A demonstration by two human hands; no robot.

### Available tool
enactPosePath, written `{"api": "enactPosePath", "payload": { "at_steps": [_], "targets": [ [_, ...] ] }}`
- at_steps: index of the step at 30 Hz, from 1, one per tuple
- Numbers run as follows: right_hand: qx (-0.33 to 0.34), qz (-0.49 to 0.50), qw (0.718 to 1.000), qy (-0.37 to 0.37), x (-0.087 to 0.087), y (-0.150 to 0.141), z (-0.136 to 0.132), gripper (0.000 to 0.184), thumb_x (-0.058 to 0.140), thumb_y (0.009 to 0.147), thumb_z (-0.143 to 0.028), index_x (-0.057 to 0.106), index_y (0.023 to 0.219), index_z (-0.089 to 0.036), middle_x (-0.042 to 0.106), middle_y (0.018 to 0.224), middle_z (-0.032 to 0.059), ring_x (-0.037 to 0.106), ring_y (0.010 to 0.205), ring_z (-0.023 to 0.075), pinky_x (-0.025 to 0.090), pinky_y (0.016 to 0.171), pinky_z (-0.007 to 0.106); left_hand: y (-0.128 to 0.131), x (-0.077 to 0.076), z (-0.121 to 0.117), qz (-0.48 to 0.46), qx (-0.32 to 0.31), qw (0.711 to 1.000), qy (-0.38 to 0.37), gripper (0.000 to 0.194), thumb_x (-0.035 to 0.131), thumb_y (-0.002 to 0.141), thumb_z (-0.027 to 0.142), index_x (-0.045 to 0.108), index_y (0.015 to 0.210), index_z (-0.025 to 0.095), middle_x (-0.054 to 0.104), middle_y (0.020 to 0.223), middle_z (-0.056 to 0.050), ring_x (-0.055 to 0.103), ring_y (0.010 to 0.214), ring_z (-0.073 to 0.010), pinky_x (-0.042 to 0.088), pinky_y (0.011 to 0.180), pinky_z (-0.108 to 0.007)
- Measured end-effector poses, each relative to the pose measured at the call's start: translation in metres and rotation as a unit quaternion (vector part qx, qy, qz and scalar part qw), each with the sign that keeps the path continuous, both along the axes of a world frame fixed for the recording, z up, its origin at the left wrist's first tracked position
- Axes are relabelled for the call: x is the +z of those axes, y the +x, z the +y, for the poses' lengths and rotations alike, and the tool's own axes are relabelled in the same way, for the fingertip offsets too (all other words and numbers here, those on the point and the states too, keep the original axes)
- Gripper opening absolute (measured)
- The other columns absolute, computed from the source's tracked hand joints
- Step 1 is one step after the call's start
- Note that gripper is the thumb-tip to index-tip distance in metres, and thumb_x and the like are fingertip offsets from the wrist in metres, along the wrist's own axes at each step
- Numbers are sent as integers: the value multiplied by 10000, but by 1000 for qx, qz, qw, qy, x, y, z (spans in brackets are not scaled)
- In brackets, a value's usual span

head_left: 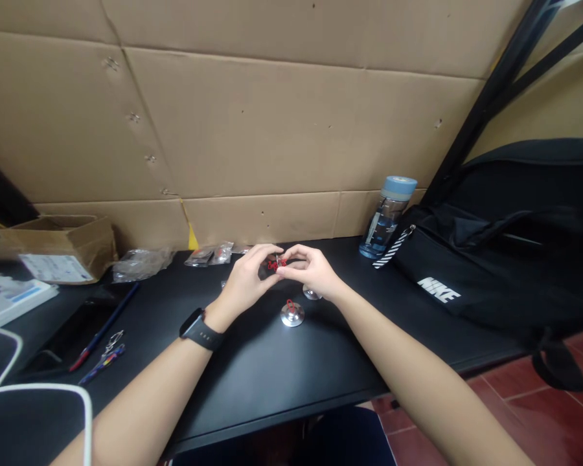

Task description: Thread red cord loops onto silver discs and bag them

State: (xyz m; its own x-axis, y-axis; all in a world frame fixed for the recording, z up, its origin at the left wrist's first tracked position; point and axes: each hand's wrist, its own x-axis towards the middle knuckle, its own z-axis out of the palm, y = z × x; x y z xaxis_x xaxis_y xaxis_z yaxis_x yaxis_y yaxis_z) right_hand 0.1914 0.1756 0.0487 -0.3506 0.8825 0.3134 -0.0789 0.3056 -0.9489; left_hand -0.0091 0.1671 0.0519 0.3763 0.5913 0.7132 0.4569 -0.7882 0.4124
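The blue-lidded bottle (387,220) held clear liquid; the cardboard box (61,249) stood open-topped. Over the black worktop (262,362), the left hand (247,277) and right hand (313,270), fingertips nearly meeting, together pinched a red-corded metal piece (278,261).

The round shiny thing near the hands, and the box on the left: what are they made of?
The round disc looks like metal, smooth and polished, because it is silvery with bright shine spots. The box seems to be plain brown cardboard, with a dull finish, folded edges and flaps.
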Motion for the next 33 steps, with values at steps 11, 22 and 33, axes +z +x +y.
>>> {"api": "enactPosePath", "payload": {
  "at_steps": [11, 22, 33],
  "targets": [
    [-117, -152, 956, 221, 9, 12, 7, 124, 683, 906, -290, 689, 854, -178, 684, 1092, 86, 663, 912, 185, 535, 701, 276, 1, -3, -1, 9, 20, 999, -27, 444, 758, 872, 309, 629, 1291, 235, 706, 1278, -77, 670, 1161, -259, 514, 1042, -415],
    [-91, -186, 952, 226, 7, 7, 2, 32, 680, 898, -172, 690, 868, -173, 660, 868, 23, 627, 751, 142, 490, 650, 247, 4, -4, -3, 48, 15, 999, -20, 281, 643, 881, 185, 661, 1160, 215, 688, 1197, -73, 635, 1152, -249, 495, 1026, -399],
    [-48, -226, 936, 268, 10, 14, 4, 87, 693, 930, -226, 679, 862, -175, 651, 931, 32, 625, 797, 143, 489, 700, 249, 7, -4, -4, 64, 48, 996, -39, 180, 646, 963, 336, 792, 927, 238, 757, 1106, -63, 675, 1073, -265, 508, 958, -436]
  ]
}}
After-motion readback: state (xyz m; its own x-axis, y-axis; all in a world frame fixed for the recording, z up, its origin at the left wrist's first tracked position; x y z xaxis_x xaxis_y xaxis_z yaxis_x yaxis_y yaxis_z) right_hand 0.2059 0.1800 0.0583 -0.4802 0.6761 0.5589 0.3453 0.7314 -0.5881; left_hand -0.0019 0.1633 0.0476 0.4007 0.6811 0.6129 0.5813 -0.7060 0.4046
